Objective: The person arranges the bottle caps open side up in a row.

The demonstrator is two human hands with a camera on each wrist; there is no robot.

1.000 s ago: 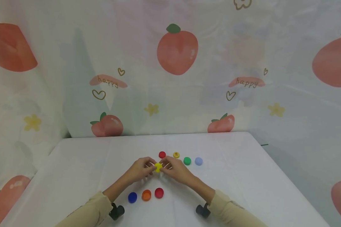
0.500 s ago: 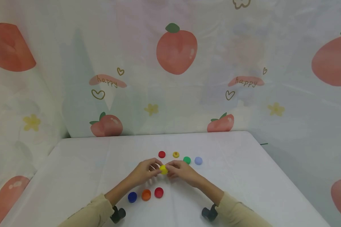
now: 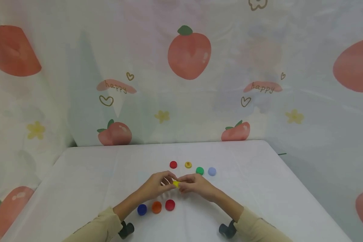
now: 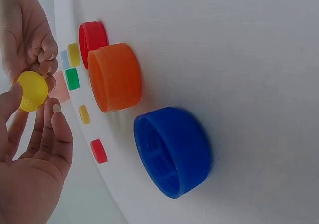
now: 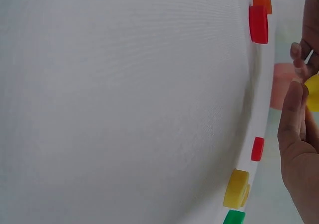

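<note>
Head view: the ribbed, round yellow plastic cap [image 3: 176, 184] is above the white cloth-covered tabletop [image 3: 248, 201], between the left hand [image 3: 155, 185] and right hand [image 3: 198, 186]. Both pinch it, so neither is nearer; no long axis shows. Nearer the person lie 3 round plastic caps: blue cap [image 3: 142, 209], orange cap [image 3: 156, 207], crimson cap [image 3: 170, 205]. Farther off lie 4 more: red cap [image 3: 173, 164], marked yellow cap [image 3: 188, 165], green cap [image 3: 200, 171], pale-blue cap [image 3: 212, 171]. A peach-print curtain [image 3: 151, 67] hangs behind.

Left wrist view: the left thumb touches the held cap; the blue cap's hollow faces up.

Right wrist view: the frame edge cuts off the held cap beside the right fingertips.
</note>
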